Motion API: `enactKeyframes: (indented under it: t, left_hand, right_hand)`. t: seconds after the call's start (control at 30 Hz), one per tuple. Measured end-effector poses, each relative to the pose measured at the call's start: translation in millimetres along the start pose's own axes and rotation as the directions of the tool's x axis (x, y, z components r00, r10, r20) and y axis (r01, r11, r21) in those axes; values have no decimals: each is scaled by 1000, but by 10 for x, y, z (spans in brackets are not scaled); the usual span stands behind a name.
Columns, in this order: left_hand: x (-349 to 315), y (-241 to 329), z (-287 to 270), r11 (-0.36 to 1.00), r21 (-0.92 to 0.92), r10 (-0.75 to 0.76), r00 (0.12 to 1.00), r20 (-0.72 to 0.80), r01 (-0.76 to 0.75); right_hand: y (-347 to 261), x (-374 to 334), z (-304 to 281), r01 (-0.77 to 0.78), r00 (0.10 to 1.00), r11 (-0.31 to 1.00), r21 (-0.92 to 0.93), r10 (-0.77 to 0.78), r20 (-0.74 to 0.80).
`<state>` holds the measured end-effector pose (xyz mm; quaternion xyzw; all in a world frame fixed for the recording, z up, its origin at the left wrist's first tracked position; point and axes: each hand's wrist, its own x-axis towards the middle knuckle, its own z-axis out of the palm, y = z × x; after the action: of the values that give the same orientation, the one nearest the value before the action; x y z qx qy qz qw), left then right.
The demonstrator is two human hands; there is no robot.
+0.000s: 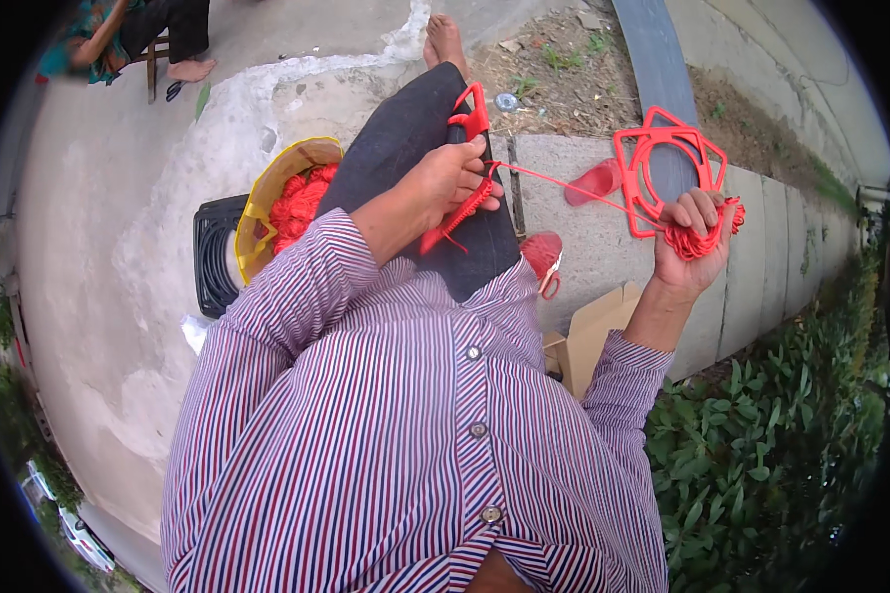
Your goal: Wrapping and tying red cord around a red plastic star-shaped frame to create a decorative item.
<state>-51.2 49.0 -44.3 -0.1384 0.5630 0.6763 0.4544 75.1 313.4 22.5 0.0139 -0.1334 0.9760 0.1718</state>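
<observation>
My left hand [443, 186] is closed over my dark-trousered leg, gripping a red plastic frame [477, 111]. Red cord is wound closely along the part of that frame below my fingers, and a short loose end hangs there. From this wrapped part a red cord [554, 180] runs taut to my right hand [694, 235], raised out to the right. The right fingers are wrapped round a looped bundle of red cord [684, 243]. Just beyond that hand lies another red plastic frame [714, 148], with angular outer sides and a round inner ring.
Left of my leg stands a yellow bag [257, 211] with red cord bundles [302, 208], beside a black plastic crate [213, 252]. To the right are a pink cup [593, 184], scissors [551, 285] and a cardboard box [593, 331]. Another person [178, 30] sits at upper left.
</observation>
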Motion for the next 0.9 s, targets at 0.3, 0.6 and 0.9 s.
enactKeyframes:
  t: [0.3,0.6,0.9]
  left_hand:
    - [-2,1,-153,996,-90,-24,1000,21,26]
    - [-200,-184,-116,998,-65,25,998,62,-21]
    - [-700,-351,20,-123,560,696,332,637,-819]
  right_hand:
    - [-723,-1633,119,-68,982,924,-377,-4,-188]
    - [-532,-1807,-1335,-101,701,852,-514,-305,-644]
    - [1419,-755,-162,-535,844,734,-417,483,-232]
